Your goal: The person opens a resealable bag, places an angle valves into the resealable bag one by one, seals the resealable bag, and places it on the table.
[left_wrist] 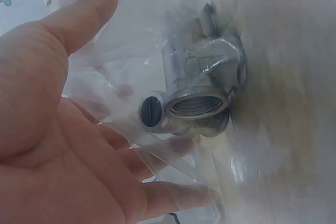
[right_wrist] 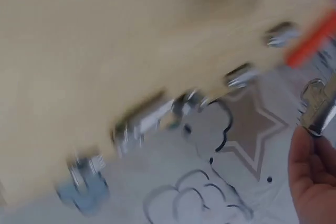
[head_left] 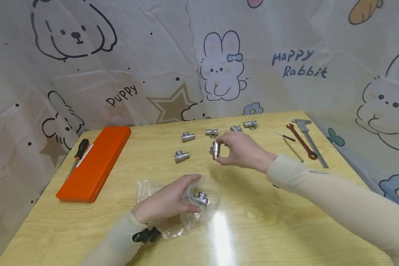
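My right hand (head_left: 241,149) pinches a chrome tee pipe fitting (head_left: 215,150) between thumb and fingertips, above the table. The same tee fitting (right_wrist: 321,100) shows at the right edge of the right wrist view. My left hand (head_left: 171,199) curves round a clear plastic bag (head_left: 212,188), thumb and fingers spread apart. Inside the bag lie metal fittings (left_wrist: 194,66), one with a threaded opening facing the camera. Several more tee fittings (head_left: 181,156) lie on the table beyond my hands, one of them partly hidden behind the right hand.
On the left of the wooden table (head_left: 269,221) lies an orange case (head_left: 96,162) with a screwdriver (head_left: 79,151) beside it. At right are a caliper (head_left: 310,142), a wrench (head_left: 302,142), a small dark-handled tool (head_left: 286,136) and a thin brass-coloured rod (head_left: 293,150). A printed curtain (head_left: 146,55) hangs behind.
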{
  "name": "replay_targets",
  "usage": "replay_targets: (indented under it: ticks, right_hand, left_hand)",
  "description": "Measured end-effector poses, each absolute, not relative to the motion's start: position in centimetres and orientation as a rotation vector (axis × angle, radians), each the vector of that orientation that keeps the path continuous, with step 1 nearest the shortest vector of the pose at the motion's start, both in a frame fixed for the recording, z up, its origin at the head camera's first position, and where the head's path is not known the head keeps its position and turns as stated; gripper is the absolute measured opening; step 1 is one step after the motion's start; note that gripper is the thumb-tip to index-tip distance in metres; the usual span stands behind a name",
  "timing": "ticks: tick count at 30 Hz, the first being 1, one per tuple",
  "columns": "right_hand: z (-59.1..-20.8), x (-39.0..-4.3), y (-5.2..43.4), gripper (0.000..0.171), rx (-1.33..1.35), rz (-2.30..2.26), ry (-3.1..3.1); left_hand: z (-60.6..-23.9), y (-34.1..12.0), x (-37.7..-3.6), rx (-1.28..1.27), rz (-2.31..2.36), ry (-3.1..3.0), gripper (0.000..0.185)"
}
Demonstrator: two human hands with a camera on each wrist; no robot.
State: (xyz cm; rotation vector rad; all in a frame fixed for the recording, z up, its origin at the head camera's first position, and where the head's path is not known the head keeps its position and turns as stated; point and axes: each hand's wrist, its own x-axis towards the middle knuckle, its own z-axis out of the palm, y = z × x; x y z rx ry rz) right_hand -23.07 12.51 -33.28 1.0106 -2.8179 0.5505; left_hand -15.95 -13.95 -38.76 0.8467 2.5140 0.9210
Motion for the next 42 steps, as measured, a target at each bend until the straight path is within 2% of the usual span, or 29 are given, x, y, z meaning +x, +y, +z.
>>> replay_targets:
  ticks: [6,13,22,28,33,38,42]
  right_hand:
    - [-34.7,-18.4,14.9,0.052,0.66,1.34,-2.927]
    - [-37.1,-16.0,13.0,0.056,0.613,1.638,-2.94]
    - [-38.5,-16.1,9.7,0.043,0.777,1.496,-2.963]
    - [-39.2,-16.0,7.7,0.043,1.008,1.25,-2.924]
    - [-39.6,-15.8,6.2,0.035,1.127,1.016,-2.898]
    - [-38.1,-15.4,7.4,0.035,1.175,0.915,-2.898]
    - [-36.0,-16.1,10.4,0.034,1.063,0.945,-2.935]
  left_hand:
    - [-38.6,-14.4,-16.7,0.825,0.914,2.529,0.095]
    - [-38.3,-14.7,-17.0,0.819,0.91,2.533,0.094]
    - [-38.5,-14.6,-17.0,0.87,0.924,2.519,0.095]
    - [-38.4,-14.4,-16.9,0.916,0.919,2.527,0.094]
    - [-38.3,-14.3,-16.5,0.901,0.935,2.524,0.094]
    - [-38.2,-14.1,-16.3,0.861,0.933,2.524,0.094]
    - [-38.1,-13.9,-16.1,0.838,0.906,2.523,0.093]
